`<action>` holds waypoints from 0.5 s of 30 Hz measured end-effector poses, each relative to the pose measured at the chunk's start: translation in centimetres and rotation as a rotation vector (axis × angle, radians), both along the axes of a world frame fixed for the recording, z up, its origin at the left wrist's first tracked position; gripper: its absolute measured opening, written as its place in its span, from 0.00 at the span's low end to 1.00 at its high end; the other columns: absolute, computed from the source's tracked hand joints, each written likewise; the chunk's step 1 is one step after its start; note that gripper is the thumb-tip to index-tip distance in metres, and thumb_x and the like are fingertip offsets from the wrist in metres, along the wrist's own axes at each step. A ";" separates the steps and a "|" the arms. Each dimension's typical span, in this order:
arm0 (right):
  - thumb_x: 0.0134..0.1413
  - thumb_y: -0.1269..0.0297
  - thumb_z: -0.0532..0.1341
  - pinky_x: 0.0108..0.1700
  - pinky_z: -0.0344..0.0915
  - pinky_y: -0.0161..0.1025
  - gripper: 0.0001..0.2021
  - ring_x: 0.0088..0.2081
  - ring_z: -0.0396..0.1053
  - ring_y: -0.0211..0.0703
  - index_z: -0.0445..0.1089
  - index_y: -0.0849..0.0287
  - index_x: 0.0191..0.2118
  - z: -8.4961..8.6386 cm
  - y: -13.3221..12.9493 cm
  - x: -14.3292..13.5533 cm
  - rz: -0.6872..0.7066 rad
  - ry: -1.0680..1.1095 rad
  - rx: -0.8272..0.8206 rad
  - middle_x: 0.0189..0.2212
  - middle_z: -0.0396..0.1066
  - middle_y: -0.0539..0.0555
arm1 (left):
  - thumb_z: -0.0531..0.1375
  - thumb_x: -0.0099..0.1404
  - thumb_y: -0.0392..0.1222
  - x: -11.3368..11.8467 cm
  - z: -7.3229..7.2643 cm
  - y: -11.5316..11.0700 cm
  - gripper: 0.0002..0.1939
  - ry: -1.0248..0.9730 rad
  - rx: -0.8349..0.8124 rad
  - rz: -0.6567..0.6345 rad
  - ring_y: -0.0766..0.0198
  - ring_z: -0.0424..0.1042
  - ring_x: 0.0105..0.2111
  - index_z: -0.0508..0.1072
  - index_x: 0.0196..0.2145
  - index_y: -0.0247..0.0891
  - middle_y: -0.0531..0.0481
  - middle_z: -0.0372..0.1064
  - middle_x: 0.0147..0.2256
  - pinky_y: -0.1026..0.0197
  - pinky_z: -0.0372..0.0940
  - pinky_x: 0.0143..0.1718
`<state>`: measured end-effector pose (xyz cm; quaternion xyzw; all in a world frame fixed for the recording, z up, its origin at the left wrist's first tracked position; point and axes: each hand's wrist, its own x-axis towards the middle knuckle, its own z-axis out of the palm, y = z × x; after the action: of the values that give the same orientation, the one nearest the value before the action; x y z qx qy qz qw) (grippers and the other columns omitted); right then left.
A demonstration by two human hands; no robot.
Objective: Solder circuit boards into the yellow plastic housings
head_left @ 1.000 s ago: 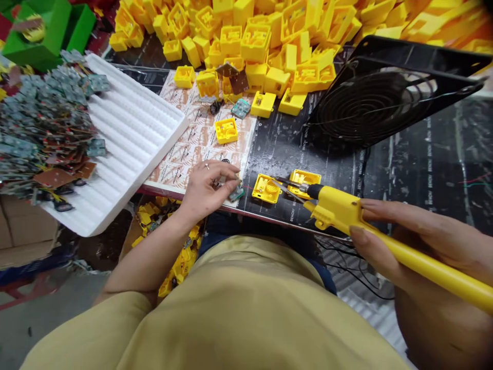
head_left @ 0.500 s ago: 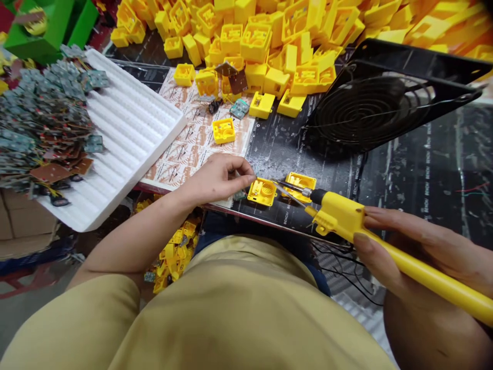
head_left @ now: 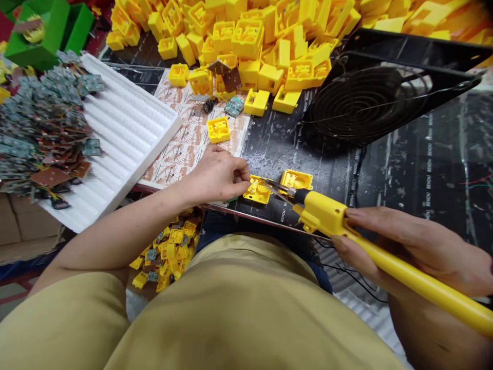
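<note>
My right hand (head_left: 419,246) is closed around the yellow handle of a soldering iron (head_left: 325,211). The iron's metal tip, with a thin feed tube beside it, reaches over the right part of a small open yellow plastic case (head_left: 254,193). At that case's left edge, my left hand (head_left: 219,174) is pinched; what its fingertips hold, if anything, is too small to make out. A bit of green, mostly hidden, shows under this hand. A second open yellow case (head_left: 296,179) lies just behind the iron's tip.
A black-framed fan (head_left: 358,103) stands at the back right. Yellow cases (head_left: 248,38) are heaped along the back. On the left, a white foam tray (head_left: 134,115) bears many wired circuit boards (head_left: 46,118). Another yellow case (head_left: 218,129) and a loose board (head_left: 233,107) lie beyond my left hand.
The soldering iron in my right hand has moved left, bringing its tip further over the near case. My left hand stays pinched beside that case. The whole view has shifted slightly.
</note>
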<state>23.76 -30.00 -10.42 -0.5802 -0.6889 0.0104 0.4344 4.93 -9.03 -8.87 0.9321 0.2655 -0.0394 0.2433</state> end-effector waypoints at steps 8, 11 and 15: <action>0.65 0.62 0.61 0.31 0.72 0.29 0.07 0.28 0.73 0.35 0.69 0.55 0.34 0.3 0.8 0.2 0.081 -0.055 -0.088 0.27 0.72 0.50 | 0.60 0.52 0.37 0.7 0.3 0.9 0.04 0.049 -0.049 -0.050 0.64 0.71 0.27 0.76 0.24 0.37 0.54 0.73 0.23 0.57 0.63 0.42; 0.60 0.66 0.65 0.32 0.73 0.31 0.04 0.29 0.73 0.35 0.68 0.54 0.35 0.6 1.2 0.4 0.146 -0.087 -0.034 0.27 0.73 0.48 | 0.59 0.52 0.36 0.8 0.4 1.1 0.05 0.053 -0.098 -0.057 0.66 0.70 0.26 0.76 0.24 0.37 0.53 0.74 0.23 0.61 0.62 0.37; 0.53 0.63 0.70 0.32 0.75 0.35 0.08 0.31 0.75 0.40 0.72 0.50 0.37 1.0 0.9 0.4 0.105 -0.086 -0.070 0.29 0.74 0.47 | 0.60 0.53 0.37 0.9 0.5 1.3 0.05 0.044 -0.144 -0.040 0.67 0.69 0.25 0.76 0.24 0.37 0.53 0.73 0.22 0.63 0.60 0.32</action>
<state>24.16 -29.11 -9.38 -0.5581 -0.7355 0.0323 0.3827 5.78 -7.75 -8.41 0.9162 0.2485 -0.0838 0.3029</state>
